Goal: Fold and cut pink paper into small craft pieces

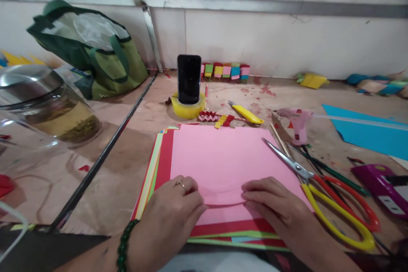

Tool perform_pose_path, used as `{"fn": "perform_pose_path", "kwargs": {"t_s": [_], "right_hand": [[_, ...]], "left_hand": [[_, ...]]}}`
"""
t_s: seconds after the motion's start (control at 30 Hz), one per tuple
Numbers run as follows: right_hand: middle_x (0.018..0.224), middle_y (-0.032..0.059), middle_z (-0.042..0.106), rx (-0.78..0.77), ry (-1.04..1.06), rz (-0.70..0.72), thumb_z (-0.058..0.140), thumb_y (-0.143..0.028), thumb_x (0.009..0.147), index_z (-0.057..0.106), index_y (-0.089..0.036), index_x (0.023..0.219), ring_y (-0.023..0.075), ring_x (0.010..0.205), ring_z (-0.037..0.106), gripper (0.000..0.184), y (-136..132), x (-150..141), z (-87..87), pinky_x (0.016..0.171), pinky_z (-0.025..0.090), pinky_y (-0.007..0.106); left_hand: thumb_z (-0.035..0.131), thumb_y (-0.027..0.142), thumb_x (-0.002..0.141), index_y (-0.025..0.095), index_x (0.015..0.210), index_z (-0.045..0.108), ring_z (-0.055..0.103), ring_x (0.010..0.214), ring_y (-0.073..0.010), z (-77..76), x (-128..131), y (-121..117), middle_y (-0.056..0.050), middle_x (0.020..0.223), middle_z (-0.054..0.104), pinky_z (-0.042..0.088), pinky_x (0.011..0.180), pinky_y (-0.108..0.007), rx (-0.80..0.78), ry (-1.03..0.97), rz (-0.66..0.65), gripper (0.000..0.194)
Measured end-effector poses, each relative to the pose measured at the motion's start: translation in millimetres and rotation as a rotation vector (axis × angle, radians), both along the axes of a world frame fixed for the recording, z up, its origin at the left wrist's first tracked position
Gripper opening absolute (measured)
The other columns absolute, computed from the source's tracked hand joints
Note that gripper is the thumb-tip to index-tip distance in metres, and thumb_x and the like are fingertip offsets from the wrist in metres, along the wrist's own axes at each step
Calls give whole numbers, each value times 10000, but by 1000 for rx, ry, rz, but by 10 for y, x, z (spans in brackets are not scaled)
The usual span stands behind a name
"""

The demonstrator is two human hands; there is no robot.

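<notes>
A sheet of pink paper (219,157) lies on a stack of coloured paper (164,165), with red, green and yellow edges showing. Its near edge is raised and curls toward the far side. My left hand (172,210), with a ring and a green bead bracelet, pinches that edge on the left. On the right, the fingers of my right hand (280,204) are closed on the same edge. Scissors (302,172) with red and yellow handles lie across the stack's right side, their blades pointing away and left.
A phone (189,78) stands in a yellow tape roll (188,108) behind the stack. Near it lie a yellow utility knife (247,113) and a pink glue gun (298,123). A glass tea jar (47,106) and green bag (121,63) are left, a purple power strip (382,187) right.
</notes>
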State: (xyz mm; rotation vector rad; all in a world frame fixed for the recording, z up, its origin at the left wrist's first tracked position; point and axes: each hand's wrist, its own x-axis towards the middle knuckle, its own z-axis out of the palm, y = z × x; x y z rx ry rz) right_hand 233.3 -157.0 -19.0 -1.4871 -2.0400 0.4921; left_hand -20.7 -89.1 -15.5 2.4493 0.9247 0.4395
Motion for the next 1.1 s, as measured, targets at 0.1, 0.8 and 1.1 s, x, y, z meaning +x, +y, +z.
{"fn": "perform_pose_path", "kwargs": {"t_s": [0.1, 0.8, 1.1], "right_hand": [[990, 54, 666, -64, 72, -47, 563, -233, 904, 696, -249, 948, 170, 937, 632, 141, 8, 36, -22, 778, 560, 283], [846, 17, 583, -249, 163, -253, 558, -296, 895, 572, -224, 744, 145, 763, 573, 168, 131, 2, -30, 632, 467, 256], [783, 4, 580, -265, 157, -265, 558, -336, 895, 555, -220, 712, 128, 657, 534, 217, 176, -10, 0, 563, 419, 262]], "left_hand": [[477, 224, 925, 184, 751, 620, 543, 813, -192, -16, 0, -12, -41, 879, 596, 448, 711, -342, -55, 0, 48, 229], [432, 151, 878, 176, 730, 534, 500, 744, -177, -7, 60, 22, -34, 803, 527, 356, 616, -291, -91, 78, 144, 182], [421, 154, 880, 178, 728, 525, 496, 719, -171, -4, 76, 32, -31, 797, 527, 349, 619, -296, -77, 119, 146, 186]]}}
